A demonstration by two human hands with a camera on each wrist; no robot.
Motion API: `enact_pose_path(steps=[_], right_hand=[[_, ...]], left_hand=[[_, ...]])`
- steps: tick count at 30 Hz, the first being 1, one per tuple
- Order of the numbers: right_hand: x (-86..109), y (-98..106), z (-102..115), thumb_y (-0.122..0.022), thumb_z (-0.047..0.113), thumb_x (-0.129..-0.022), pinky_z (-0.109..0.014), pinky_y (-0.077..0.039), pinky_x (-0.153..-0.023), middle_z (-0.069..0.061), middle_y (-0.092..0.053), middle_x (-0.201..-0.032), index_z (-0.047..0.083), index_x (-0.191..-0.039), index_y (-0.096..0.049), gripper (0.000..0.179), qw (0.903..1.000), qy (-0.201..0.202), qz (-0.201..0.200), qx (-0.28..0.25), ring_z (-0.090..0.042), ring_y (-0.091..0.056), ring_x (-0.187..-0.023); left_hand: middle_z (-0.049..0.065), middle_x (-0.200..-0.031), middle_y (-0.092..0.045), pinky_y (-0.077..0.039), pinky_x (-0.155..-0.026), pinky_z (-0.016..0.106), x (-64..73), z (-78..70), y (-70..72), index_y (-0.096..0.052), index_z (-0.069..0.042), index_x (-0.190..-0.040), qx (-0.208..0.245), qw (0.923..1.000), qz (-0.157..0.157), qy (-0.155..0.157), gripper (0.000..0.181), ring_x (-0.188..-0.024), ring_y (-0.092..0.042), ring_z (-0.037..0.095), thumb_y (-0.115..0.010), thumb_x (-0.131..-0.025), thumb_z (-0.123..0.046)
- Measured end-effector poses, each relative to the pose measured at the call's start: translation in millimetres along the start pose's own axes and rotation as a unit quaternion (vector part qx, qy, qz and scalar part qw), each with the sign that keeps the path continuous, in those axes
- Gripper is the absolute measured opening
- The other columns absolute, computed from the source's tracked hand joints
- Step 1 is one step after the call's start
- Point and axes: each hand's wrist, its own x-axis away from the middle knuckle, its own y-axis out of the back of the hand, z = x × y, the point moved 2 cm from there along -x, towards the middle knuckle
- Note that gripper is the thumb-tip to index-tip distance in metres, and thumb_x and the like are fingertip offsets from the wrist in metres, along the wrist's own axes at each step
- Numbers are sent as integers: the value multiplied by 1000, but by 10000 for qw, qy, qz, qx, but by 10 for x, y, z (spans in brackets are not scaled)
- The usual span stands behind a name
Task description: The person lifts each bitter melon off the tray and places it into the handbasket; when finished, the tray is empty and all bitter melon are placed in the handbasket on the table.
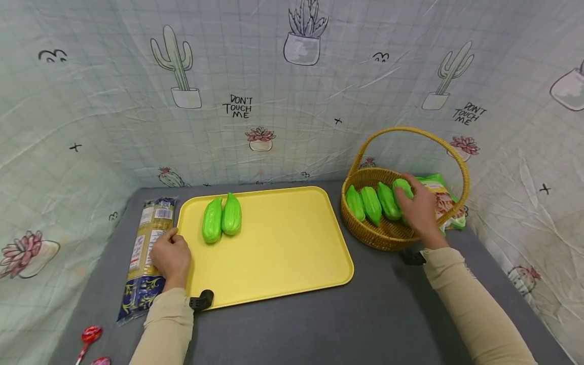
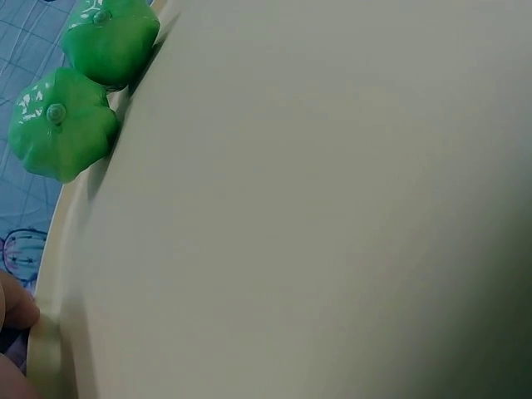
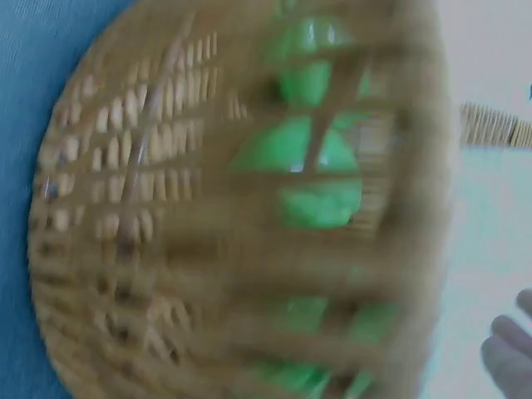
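Two glossy green ribbed star fruits lie side by side at the back left of a yellow tray. Curled loosely, my left hand rests by the tray's left edge; the left wrist view has a fingertip touching the rim. More star fruits fill a wicker basket on the right. My right hand reaches over its rim, thumb and fingers spread about one star fruit. In the blurred right wrist view, fingers show above the rim with no fruit visible between them.
A long clear packet of pasta-like sticks lies left of the tray. A green snack packet sits behind the basket. Lollipops lie at the front left. The basket's tall handle arches over my right hand. Patterned cloth hangs behind.
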Motion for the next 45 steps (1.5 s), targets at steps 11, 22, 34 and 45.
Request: enact_pose_path(steps=[11, 22, 34, 45], right_hand=[[113, -450, 485, -60, 7, -99, -57, -50, -100, -21, -68, -133, 1, -129, -69, 32, 9836, 1421, -533, -972, -40, -62, -121], [257, -891, 936, -62, 10, -100, -47, -62, -86, -21, -68, -130, 3, -139, -61, 40, 9738, 1498, 708, -1557, -37, -70, -111], [387, -1525, 1493, -62, 36, -101, -51, -56, -100, -13, -44, -160, 14, -157, -41, 64, 9496, 476, 2612, -1665, -33, -56, -138], [521, -1948, 1742, -62, 38, -101, -51, -56, -101, -16, -47, -157, 16, -157, -41, 64, 9337, 59, 3088, -1813, -34, -55, -139]], left_hand=[[29, -126, -68, -47, -104, 59, -24, 23, 36, -70, 7, -123, -9, 10000, -40, -34, 35, -119, -62, 48, -47, -100, -5], [29, -125, -68, -47, -104, 59, -31, 25, 58, -70, 6, -123, 41, 10000, -32, -2, 35, -117, -62, 48, -47, -100, -6], [29, -123, -69, -47, -102, 61, -7, 22, 63, -71, 6, -121, -38, 9998, -99, -173, 35, -116, -62, 50, -47, -99, -5], [30, -122, -69, -48, -101, 60, 8, 24, 48, -71, 7, -120, -46, 9997, -64, -241, 35, -116, -62, 50, -47, -99, -5]])
